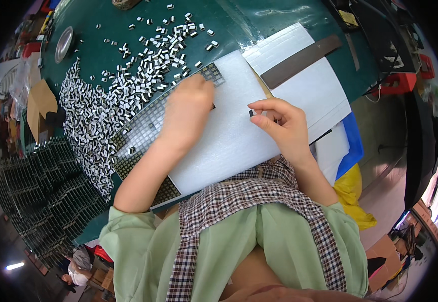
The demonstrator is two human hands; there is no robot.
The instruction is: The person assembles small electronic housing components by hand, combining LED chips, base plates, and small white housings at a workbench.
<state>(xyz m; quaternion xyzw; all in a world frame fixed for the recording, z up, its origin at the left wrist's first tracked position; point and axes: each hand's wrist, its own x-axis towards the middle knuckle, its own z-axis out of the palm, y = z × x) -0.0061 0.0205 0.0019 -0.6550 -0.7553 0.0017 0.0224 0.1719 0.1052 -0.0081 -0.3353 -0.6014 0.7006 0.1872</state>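
Note:
Between the thumb and index finger of my right hand (pixel 285 123) is a small black-and-white block (pixel 252 113), held just above a white foam sheet (pixel 219 146). My left hand (pixel 191 103) is closed and rests over a long gridded panel (pixel 148 126) along the sheet's left edge. Its fingertips are hidden, and a bit of something dark shows beside them. Many of the panel's square cells look pale grey, while those at both ends are dark. A large pile of similar small blocks (pixel 90 118) lies left of the panel, some scattered farther off.
A dark flat bar (pixel 299 61) lies across white sheets at the right. On the green table (pixel 244 17) stands a round metal dish (pixel 64 44) at far left. Stacked dark gridded panels (pixel 53 186) fill the left side. A yellow bag (pixel 352 199) hangs near the right.

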